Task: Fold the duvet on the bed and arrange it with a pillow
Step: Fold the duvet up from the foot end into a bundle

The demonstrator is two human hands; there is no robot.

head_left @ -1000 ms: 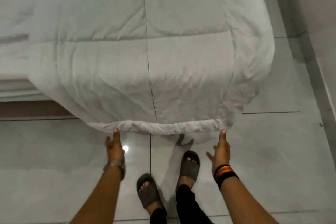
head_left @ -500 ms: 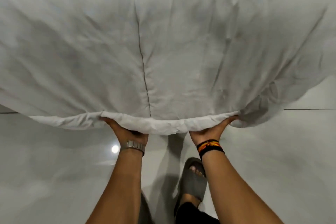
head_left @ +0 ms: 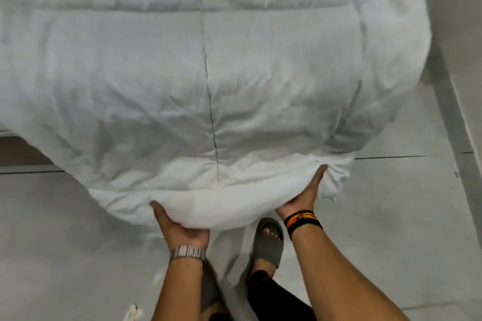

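My left hand (head_left: 182, 227) is cupped palm-up under the bottom hem of the duvet (head_left: 208, 81), fingers tucked out of sight beneath the padding, and my right hand (head_left: 303, 197) has closed on the same hem further along, near the corner, where a loose flap of cover sticks out past the thumb. A second ago both hands were open and only reaching toward the hanging hem; half a second ago they had thrown it high so the duvet filled the view. Now the hem has come back down to a low hold and is bunched into a thick roll between the hands, so I judge the first fold is only being set up, not made. Beyond the hem the duvet runs up over the end of the bed, with the central seam roughly midway between my hands. Below the hem, one grey slipper (head_left: 267, 242) shows on the tiled floor (head_left: 391, 216); the other foot is behind my left forearm. The far end of the duvet is cut off, no pillow is in view, and the hem is motion-blurred.
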